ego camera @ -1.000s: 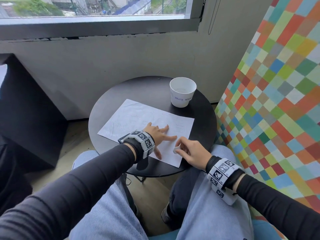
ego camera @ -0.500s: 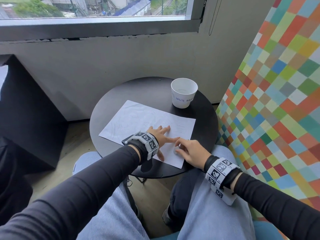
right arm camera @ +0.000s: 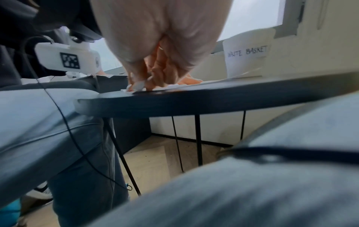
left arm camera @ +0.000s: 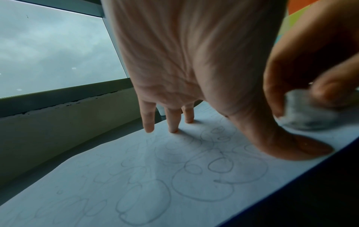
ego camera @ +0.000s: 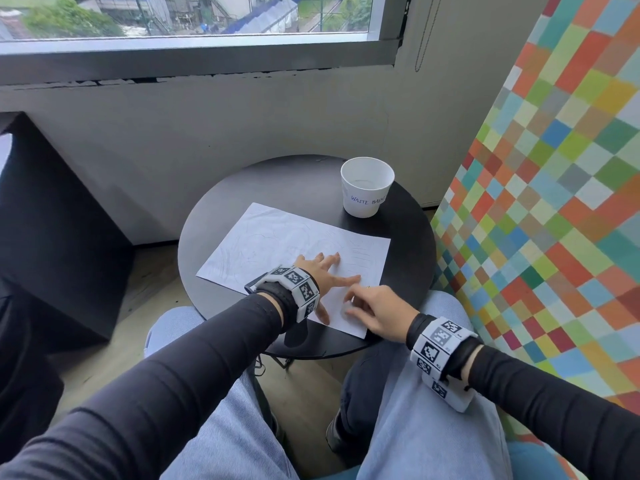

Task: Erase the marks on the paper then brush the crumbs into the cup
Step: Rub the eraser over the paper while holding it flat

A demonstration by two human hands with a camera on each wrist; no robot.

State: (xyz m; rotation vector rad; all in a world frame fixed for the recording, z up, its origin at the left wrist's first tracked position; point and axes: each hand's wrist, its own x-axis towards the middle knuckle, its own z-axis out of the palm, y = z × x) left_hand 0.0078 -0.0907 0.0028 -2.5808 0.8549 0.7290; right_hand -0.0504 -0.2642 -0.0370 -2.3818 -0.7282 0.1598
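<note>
A white sheet of paper (ego camera: 273, 247) with faint pencil scribbles (left arm camera: 219, 165) lies on a small round black table (ego camera: 277, 181). My left hand (ego camera: 325, 271) lies flat on the sheet with spread fingers (left arm camera: 172, 121), pinning it down. My right hand (ego camera: 370, 306) pinches a smudged white eraser (left arm camera: 307, 113) against the paper's near right corner, just beside the left thumb (left arm camera: 281, 144). From the right wrist the eraser (right arm camera: 136, 86) shows at the table's near edge. A white paper cup (ego camera: 366, 191) labelled "WASTE BASKET" stands upright at the table's far right.
The table's front rim (right arm camera: 194, 101) sits just above my knees in blue jeans (ego camera: 426, 427). A multicoloured chequered panel (ego camera: 554, 202) rises close on the right. A grey wall and window (ego camera: 173, 15) lie behind, and a black block (ego camera: 52, 220) stands at the left.
My right hand with the eraser has slid a little left and back over the paper's near right corner, closer to my left thumb. My left hand stays pressed on the sheet.
</note>
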